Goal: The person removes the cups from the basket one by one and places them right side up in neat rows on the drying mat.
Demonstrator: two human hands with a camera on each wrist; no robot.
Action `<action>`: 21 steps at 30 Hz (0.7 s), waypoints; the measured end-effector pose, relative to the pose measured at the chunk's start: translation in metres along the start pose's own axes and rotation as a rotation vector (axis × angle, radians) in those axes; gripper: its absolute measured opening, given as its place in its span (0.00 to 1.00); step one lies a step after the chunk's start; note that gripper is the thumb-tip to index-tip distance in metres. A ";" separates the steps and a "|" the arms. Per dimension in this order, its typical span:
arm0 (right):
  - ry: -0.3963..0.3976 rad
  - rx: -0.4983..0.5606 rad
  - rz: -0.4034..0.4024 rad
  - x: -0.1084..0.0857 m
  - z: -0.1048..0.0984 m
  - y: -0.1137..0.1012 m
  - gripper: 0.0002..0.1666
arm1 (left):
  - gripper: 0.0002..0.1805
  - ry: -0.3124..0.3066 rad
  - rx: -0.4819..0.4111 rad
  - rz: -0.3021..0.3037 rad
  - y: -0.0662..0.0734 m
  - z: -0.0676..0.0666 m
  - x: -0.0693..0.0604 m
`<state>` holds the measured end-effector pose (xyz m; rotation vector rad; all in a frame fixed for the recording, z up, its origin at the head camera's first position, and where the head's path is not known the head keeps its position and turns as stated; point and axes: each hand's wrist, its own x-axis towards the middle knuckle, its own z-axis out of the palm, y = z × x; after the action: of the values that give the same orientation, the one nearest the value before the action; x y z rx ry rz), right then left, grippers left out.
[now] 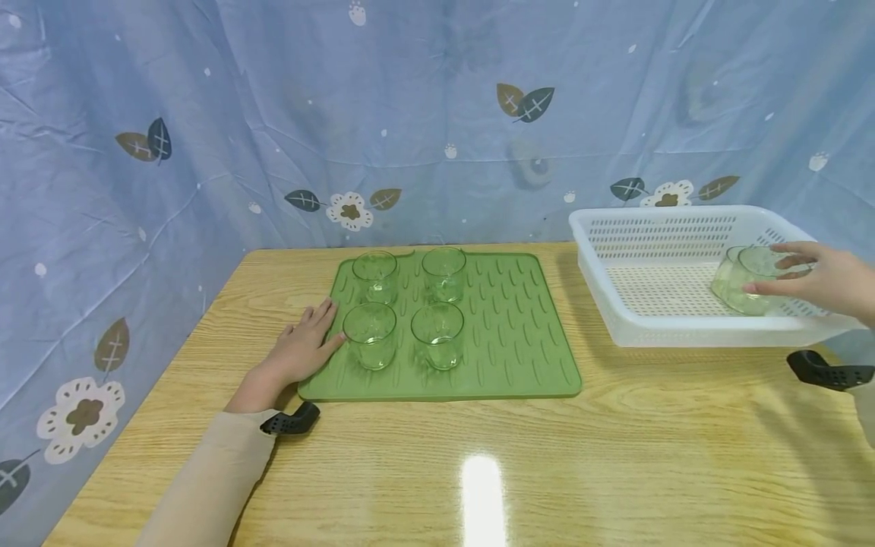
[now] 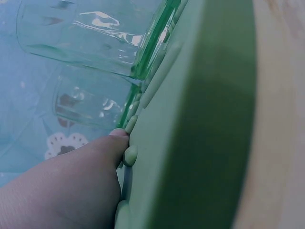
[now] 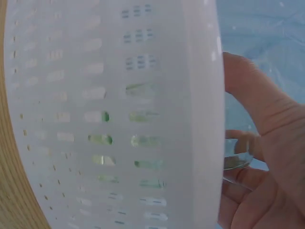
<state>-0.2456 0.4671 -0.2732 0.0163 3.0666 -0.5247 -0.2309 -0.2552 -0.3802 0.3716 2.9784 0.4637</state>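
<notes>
My left hand [image 1: 301, 351] lies with its fingers extended on the left edge of a green ribbed drying mat [image 1: 509, 327]. Its thumb points toward the front-left glass [image 1: 371, 338]; in the left wrist view the thumb [image 2: 102, 152] touches the mat. Beside that glass stands the front-right glass [image 1: 438, 338], with a back-left glass [image 1: 376, 279] and a back-right glass [image 1: 444, 277] behind them, all upright. At far right my right hand [image 1: 823, 277] holds a clear glass [image 1: 755, 292] inside a white basket [image 1: 615, 323], thumb in front and fingers across its rim. Another glass [image 1: 723, 277] sits just left of it.
The perforated basket wall [image 3: 181, 119] fills much of the right wrist view and hides the held glass's lower part. Under everything is a wooden table [image 1: 383, 471]. A blue patterned curtain [image 1: 437, 114] hangs behind and along the left.
</notes>
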 end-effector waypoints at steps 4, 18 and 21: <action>0.079 0.075 -0.007 -0.001 0.001 -0.008 0.63 | 0.41 0.001 -0.002 -0.002 0.000 -0.001 0.000; 0.294 0.338 -0.031 -0.003 0.005 -0.044 0.56 | 0.41 0.004 0.002 0.002 0.001 -0.002 0.000; 0.317 0.367 -0.020 -0.004 0.006 -0.051 0.55 | 0.41 0.002 -0.003 0.001 0.001 -0.002 0.000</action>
<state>-0.2427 0.4171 -0.2619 0.0851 3.2149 -1.1852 -0.2310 -0.2548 -0.3781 0.3726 2.9789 0.4682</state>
